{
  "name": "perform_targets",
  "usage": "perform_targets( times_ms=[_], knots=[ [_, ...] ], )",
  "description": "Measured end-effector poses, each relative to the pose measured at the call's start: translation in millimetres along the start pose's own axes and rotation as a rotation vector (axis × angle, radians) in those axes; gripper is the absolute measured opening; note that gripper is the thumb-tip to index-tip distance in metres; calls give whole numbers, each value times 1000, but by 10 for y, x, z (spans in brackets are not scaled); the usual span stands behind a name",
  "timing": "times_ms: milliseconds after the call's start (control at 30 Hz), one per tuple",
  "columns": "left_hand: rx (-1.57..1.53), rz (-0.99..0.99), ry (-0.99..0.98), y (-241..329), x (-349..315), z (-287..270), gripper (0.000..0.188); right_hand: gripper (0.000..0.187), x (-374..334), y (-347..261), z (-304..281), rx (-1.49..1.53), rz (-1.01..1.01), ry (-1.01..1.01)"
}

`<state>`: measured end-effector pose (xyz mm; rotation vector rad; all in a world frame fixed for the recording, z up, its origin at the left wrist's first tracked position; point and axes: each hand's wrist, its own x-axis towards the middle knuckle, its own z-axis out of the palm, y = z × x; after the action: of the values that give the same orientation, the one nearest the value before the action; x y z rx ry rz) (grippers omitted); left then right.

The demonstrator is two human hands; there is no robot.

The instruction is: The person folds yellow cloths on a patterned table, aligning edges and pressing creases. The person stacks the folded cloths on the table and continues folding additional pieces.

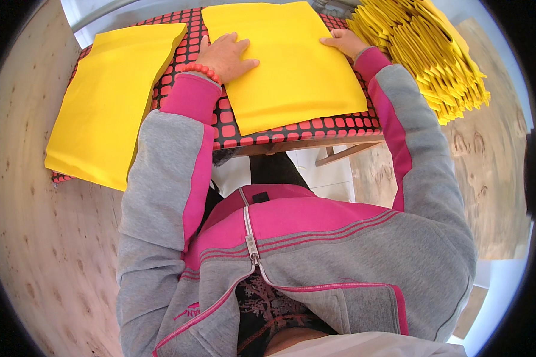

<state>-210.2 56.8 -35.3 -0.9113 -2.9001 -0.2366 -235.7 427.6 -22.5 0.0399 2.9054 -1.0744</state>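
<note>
A flat, rectangular yellow fabric piece (298, 71) lies in front of me on a table with a red-and-black patterned cover (226, 128). My left hand (225, 56) rests on its left side, palm down, fingers stretched and thumb spread. At the piece's upper right edge is my right hand (346, 41). Its thumb lies over the edge and its fingers are bent close together, seeming to pinch the fabric; the fingertips are partly hidden. A second yellow fabric piece (110, 101), or a low stack of them, lies to the left of my left forearm.
Many folded yellow pieces (426, 56) form a thick pile at the right, beyond my right wrist. The table's wooden frame (304, 144) shows along the near edge. Pale wood-look flooring (36, 196) spreads at the left, and white tiles (321, 172) show below the table.
</note>
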Motion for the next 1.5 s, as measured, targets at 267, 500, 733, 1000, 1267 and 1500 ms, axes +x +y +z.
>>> perform_targets(
  times_ms=[267, 500, 733, 1000, 1267, 1500],
  knots=[
    [5, 98, 16, 37, -45, 14, 67, 22, -232, -242, 257, -995, -723, 494],
    [-24, 50, -23, 27, -25, -26, 69, 45, -443, 127, -294, 581, 411, 0],
    [-25, 39, -41, 25, -33, -42, 70, 31, -551, 214, -303, 503, 317, -71],
    [19, 36, -20, -41, 24, 48, 70, 30, -702, 144, -313, 320, 299, -193],
    [-21, 99, 88, -133, 74, 127, 66, 20, -780, 111, -242, -227, -25, -162],
    [46, 51, -12, -19, 3, 8, 74, 14, -1029, -154, 165, -1066, -584, 403]
  ],
)
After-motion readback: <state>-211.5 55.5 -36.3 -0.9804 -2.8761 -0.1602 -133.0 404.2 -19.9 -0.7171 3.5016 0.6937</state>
